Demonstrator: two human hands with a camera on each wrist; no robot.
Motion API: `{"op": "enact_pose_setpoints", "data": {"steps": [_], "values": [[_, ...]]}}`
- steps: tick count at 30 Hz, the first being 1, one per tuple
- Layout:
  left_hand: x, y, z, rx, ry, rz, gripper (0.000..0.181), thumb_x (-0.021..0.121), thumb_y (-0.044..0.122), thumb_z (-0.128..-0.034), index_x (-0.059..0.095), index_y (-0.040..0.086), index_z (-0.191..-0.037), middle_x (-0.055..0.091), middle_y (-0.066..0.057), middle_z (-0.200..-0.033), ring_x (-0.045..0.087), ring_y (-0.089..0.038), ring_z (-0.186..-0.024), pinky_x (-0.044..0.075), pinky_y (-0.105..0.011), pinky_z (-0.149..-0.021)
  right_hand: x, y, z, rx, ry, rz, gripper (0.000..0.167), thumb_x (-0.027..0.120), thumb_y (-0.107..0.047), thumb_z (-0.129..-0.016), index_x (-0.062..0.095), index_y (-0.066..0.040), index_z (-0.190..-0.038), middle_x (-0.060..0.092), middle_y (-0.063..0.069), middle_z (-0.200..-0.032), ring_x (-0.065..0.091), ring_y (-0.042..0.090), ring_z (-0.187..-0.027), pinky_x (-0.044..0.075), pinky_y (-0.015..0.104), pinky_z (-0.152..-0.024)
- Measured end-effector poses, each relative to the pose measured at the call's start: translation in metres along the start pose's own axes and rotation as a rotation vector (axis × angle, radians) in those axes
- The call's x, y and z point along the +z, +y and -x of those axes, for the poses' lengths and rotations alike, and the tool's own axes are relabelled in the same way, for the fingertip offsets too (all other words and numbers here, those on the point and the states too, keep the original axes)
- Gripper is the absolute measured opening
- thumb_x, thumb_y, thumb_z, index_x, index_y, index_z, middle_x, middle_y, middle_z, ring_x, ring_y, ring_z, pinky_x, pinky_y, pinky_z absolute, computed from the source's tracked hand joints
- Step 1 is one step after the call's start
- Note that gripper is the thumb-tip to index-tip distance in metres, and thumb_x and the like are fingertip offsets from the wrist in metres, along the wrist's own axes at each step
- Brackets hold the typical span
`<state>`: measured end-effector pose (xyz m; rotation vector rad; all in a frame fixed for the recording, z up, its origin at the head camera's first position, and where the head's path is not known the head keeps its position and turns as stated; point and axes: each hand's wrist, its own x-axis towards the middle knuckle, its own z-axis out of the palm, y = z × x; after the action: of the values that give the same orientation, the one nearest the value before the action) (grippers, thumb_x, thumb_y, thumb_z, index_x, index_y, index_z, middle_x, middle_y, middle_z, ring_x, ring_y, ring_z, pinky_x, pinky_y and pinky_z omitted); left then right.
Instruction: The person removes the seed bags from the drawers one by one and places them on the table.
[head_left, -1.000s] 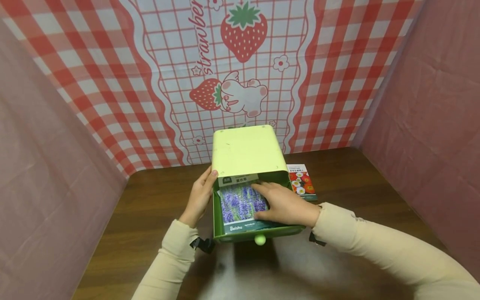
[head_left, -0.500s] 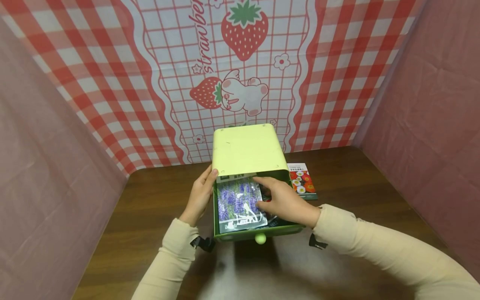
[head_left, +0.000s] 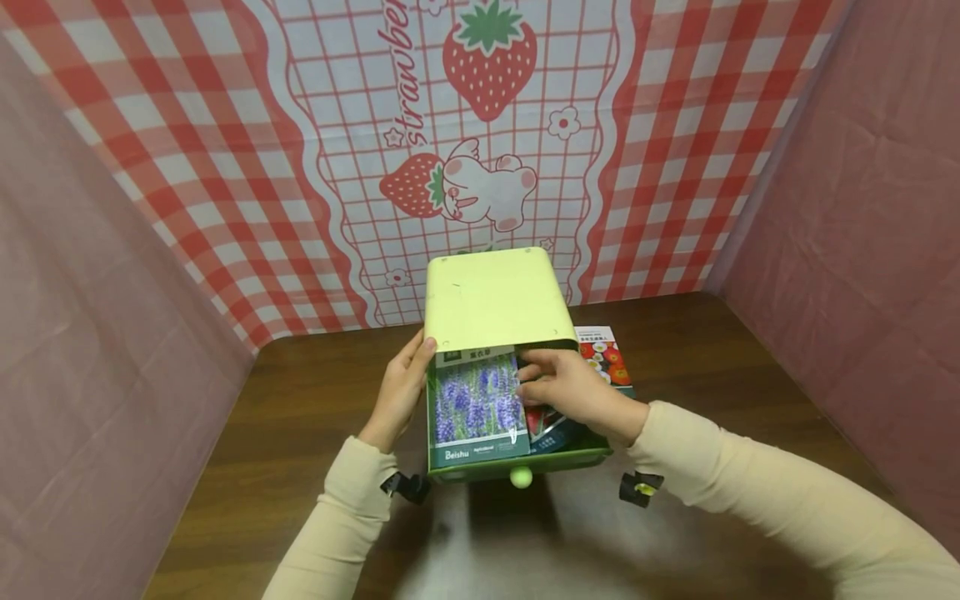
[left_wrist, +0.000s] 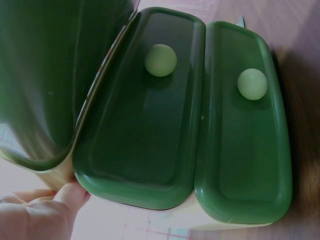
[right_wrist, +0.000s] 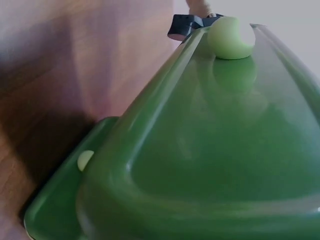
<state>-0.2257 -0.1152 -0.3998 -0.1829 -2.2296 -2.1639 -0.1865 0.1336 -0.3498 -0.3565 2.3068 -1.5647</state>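
Note:
A small drawer cabinet with a pale yellow-green top stands on the table, its green top drawer pulled out. Inside the drawer, on the left, lies a seed packet with purple flowers. Another packet with red on it shows partly to its right, under my right hand. My right hand reaches into the drawer, its bent fingers at the purple packet's right edge; no grip is visible. My left hand rests along the cabinet's left side, thumb at the front edge.
Right of the cabinet, a packet with red and white flowers lies on the wooden table. Two lower drawers with round knobs are pushed in. A checkered strawberry cloth hangs behind, with pink cloths at both sides.
The purple-flower packet has shifted left and lies flatter, uncovering part of the red packet. My right hand has drawn its fingers in at the packet's right edge. My left hand stays put.

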Motion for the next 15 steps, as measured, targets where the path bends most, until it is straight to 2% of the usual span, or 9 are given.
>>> {"op": "enact_pose_setpoints", "data": {"steps": [4, 6, 8, 12, 13, 15], "values": [[0.0003, 0.0001, 0.0001, -0.004, 0.01, 0.001, 0.055, 0.05, 0.034, -0.1028, 0.037, 0.011, -0.151, 0.047, -0.011, -0.149, 0.023, -0.002, -0.046, 0.028, -0.018, -0.05, -0.0005, 0.0001, 0.0005, 0.024, -0.047, -0.075, 0.063, 0.058, -0.003, -0.095, 0.027, 0.009, -0.149, 0.066, 0.021, -0.111, 0.068, 0.02, -0.095, 0.06, 0.035, -0.085], [0.0006, 0.0004, 0.0004, -0.004, 0.012, -0.003, 0.055, 0.05, 0.034, -0.1028, 0.037, 0.011, -0.151, 0.046, -0.011, -0.15, 0.023, -0.002, -0.048, 0.032, -0.017, -0.054, 0.0001, 0.0, 0.0009, 0.034, -0.076, -0.099, 0.063, 0.057, -0.002, -0.095, 0.027, 0.008, -0.15, 0.067, 0.018, -0.103, 0.068, 0.018, -0.091, 0.061, 0.035, -0.082], [0.0006, 0.0, 0.0, -0.002, 0.011, -0.01, 0.056, 0.049, 0.034, -0.103, 0.036, 0.01, -0.152, 0.042, -0.01, -0.154, 0.027, -0.002, -0.052, 0.037, -0.014, -0.064, 0.0011, -0.0005, 0.0021, 0.044, -0.1, -0.109, 0.06, 0.056, -0.003, -0.096, 0.029, 0.006, -0.148, 0.068, 0.014, -0.096, 0.067, 0.016, -0.087, 0.061, 0.035, -0.08], [0.0008, -0.0007, -0.0001, -0.005, 0.013, -0.026, 0.057, 0.048, 0.036, -0.1029, 0.035, 0.01, -0.152, 0.038, -0.009, -0.156, 0.028, -0.004, -0.056, 0.041, -0.019, -0.082, 0.004, -0.0024, 0.0043, 0.052, -0.122, -0.119, 0.048, 0.054, -0.002, -0.095, 0.035, 0.006, -0.139, 0.066, 0.008, -0.086, 0.065, 0.016, -0.077, 0.061, 0.034, -0.074], [0.0008, -0.0009, -0.0001, -0.005, 0.014, -0.028, 0.057, 0.048, 0.036, -0.1029, 0.035, 0.01, -0.152, 0.037, -0.008, -0.157, 0.032, -0.005, -0.06, 0.041, -0.021, -0.089, 0.0046, -0.0029, 0.0047, 0.052, -0.122, -0.121, 0.045, 0.054, -0.002, -0.095, 0.036, 0.006, -0.136, 0.065, 0.008, -0.084, 0.064, 0.016, -0.075, 0.061, 0.034, -0.073], [0.0013, -0.0006, 0.0005, -0.006, 0.018, -0.031, 0.057, 0.049, 0.037, -0.1026, 0.036, 0.01, -0.152, 0.037, -0.007, -0.157, 0.048, -0.005, -0.074, 0.044, -0.028, -0.099, 0.0054, -0.0036, 0.0052, 0.054, -0.112, -0.123, 0.04, 0.053, -0.002, -0.095, 0.038, 0.006, -0.132, 0.064, 0.007, -0.082, 0.062, 0.016, -0.072, 0.06, 0.034, -0.072]]}}
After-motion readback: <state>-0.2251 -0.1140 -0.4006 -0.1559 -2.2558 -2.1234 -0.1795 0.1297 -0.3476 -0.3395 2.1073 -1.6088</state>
